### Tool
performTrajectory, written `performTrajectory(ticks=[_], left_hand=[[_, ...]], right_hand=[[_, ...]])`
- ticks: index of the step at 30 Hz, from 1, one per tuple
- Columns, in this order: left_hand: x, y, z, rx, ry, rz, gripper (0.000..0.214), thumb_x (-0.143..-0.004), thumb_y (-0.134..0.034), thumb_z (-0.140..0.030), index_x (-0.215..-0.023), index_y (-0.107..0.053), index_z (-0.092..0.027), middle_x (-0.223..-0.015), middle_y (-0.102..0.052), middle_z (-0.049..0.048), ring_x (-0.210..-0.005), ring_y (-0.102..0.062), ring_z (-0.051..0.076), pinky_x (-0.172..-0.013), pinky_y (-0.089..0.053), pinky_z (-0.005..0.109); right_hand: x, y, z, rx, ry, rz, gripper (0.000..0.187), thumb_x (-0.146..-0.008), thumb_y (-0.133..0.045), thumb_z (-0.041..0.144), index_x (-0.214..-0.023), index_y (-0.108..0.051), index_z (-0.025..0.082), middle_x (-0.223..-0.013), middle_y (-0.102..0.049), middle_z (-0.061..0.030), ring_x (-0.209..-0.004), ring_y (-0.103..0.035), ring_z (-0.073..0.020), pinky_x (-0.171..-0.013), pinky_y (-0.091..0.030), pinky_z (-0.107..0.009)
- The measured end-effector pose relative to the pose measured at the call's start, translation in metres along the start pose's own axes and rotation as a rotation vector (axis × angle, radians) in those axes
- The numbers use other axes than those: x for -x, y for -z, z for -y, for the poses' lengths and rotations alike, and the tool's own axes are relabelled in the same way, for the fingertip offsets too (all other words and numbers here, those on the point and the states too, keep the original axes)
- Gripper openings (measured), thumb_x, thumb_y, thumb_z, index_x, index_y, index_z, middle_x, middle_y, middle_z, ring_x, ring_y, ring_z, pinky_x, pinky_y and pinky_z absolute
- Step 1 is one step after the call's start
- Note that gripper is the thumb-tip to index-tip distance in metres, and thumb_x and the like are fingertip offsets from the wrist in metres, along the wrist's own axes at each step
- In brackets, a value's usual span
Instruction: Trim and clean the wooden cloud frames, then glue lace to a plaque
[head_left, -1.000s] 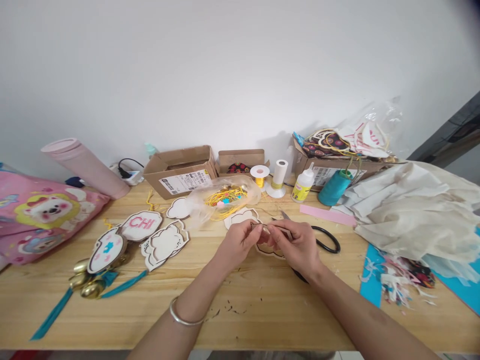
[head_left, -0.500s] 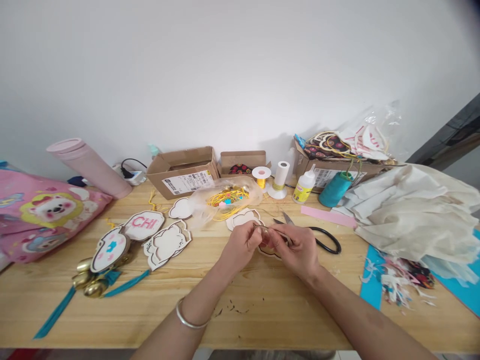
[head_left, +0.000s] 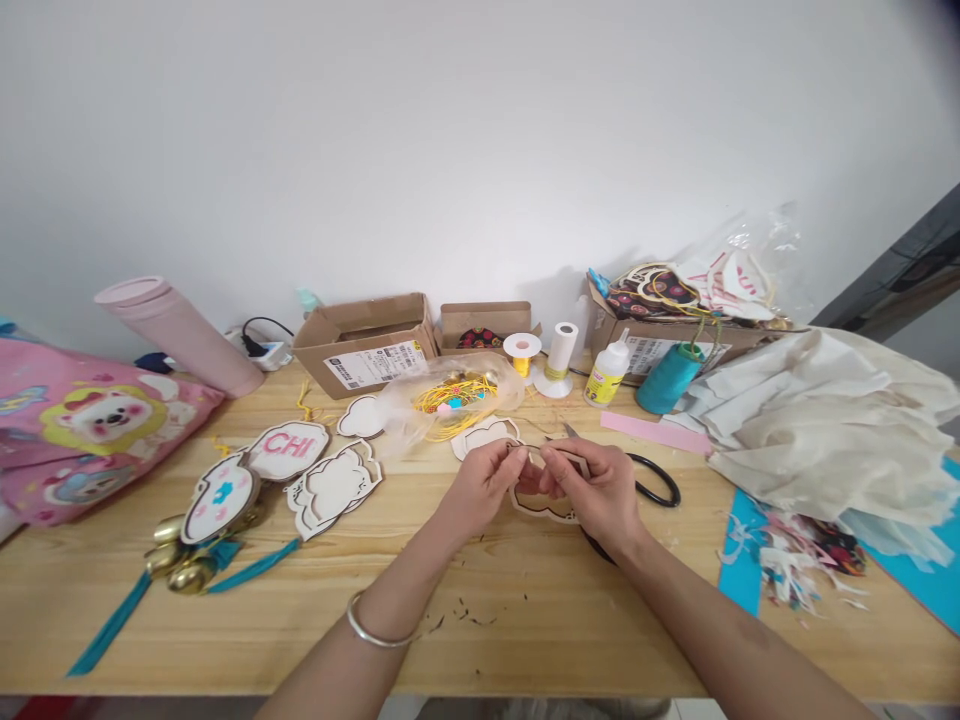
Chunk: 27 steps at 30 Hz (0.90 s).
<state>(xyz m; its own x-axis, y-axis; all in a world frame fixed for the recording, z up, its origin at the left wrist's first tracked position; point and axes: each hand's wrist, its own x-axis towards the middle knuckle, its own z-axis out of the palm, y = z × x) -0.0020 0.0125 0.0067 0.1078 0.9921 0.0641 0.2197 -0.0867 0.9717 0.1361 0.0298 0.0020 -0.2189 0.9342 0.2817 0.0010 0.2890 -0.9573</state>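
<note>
Both hands hold a thin wooden frame with a wavy outline [head_left: 546, 515] just over the table. My left hand [head_left: 484, 485] pinches its upper left edge between thumb and fingers. At the upper right edge, my right hand [head_left: 596, 490] has its thumb and fingers closed on it. Black-handled scissors [head_left: 664, 490] lie partly hidden behind and under my right hand. A white cloud-shaped wooden piece [head_left: 487, 435] lies just beyond my left hand. Small dark scraps [head_left: 469, 613] are scattered on the wood in front of me.
At left are finished-looking hangings [head_left: 221, 497], brass bells [head_left: 191, 573], stacked wooden cutouts [head_left: 334, 490] and a pink bag [head_left: 97, 430]. Behind are a cardboard box [head_left: 367, 350], yellow cords in plastic [head_left: 457, 395], a glue bottle [head_left: 607, 372] and teal thread [head_left: 670, 380]. Cloth [head_left: 832, 410] lies at right.
The wooden frame has turned so that its lower wavy edge shows more below my hands. My hands have moved slightly apart; more of the scissors' handle shows beneath the right one.
</note>
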Motion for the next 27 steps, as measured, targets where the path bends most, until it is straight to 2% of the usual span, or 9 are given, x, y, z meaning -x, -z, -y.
performTrajectory(ticks=[6, 12, 19, 27], left_hand=[[0.0002, -0.0031, -0.0001, 0.075, 0.031, -0.008, 0.029, -0.081, -0.042, -0.037, -0.06, -0.048, -0.018, -0.053, -0.05, -0.0034, -0.051, -0.047, 0.01, -0.052, -0.039, 0.022], [0.0007, -0.0041, 0.0019, 0.069, 0.019, -0.008, 0.028, -0.081, -0.04, -0.038, -0.062, -0.046, -0.018, -0.055, -0.049, -0.0037, -0.052, -0.046, 0.01, -0.054, -0.04, 0.022], [0.0009, -0.0027, 0.0045, -0.034, -0.035, -0.049, 0.028, -0.081, -0.037, -0.037, -0.06, -0.041, -0.018, -0.054, -0.046, -0.0037, -0.053, -0.045, 0.01, -0.053, -0.039, 0.023], [0.0015, -0.0029, 0.0036, -0.061, -0.029, -0.056, 0.024, -0.08, -0.034, -0.03, -0.06, -0.041, -0.018, -0.056, -0.044, -0.0036, -0.055, -0.043, 0.01, -0.055, -0.036, 0.023]], right_hand=[[0.0016, -0.0011, -0.0034, 0.003, 0.032, 0.002, 0.019, -0.075, -0.056, 0.03, -0.066, -0.063, 0.015, -0.046, -0.055, 0.0016, -0.039, -0.047, -0.0076, -0.039, -0.04, -0.019], [0.001, -0.0041, -0.0042, -0.085, -0.024, -0.02, 0.02, -0.075, -0.056, 0.031, -0.066, -0.063, 0.015, -0.044, -0.054, 0.0022, -0.037, -0.044, -0.0066, -0.038, -0.039, -0.018], [0.005, -0.0024, -0.0051, 0.159, 0.157, -0.025, 0.016, -0.078, -0.052, 0.026, -0.072, -0.065, 0.016, -0.05, -0.059, 0.0013, -0.042, -0.051, -0.0086, -0.044, -0.043, -0.02], [0.007, -0.0026, -0.0032, 0.302, 0.238, -0.023, 0.018, -0.079, -0.05, 0.024, -0.071, -0.066, 0.019, -0.051, -0.061, 0.0017, -0.044, -0.055, -0.0096, -0.047, -0.045, -0.021]])
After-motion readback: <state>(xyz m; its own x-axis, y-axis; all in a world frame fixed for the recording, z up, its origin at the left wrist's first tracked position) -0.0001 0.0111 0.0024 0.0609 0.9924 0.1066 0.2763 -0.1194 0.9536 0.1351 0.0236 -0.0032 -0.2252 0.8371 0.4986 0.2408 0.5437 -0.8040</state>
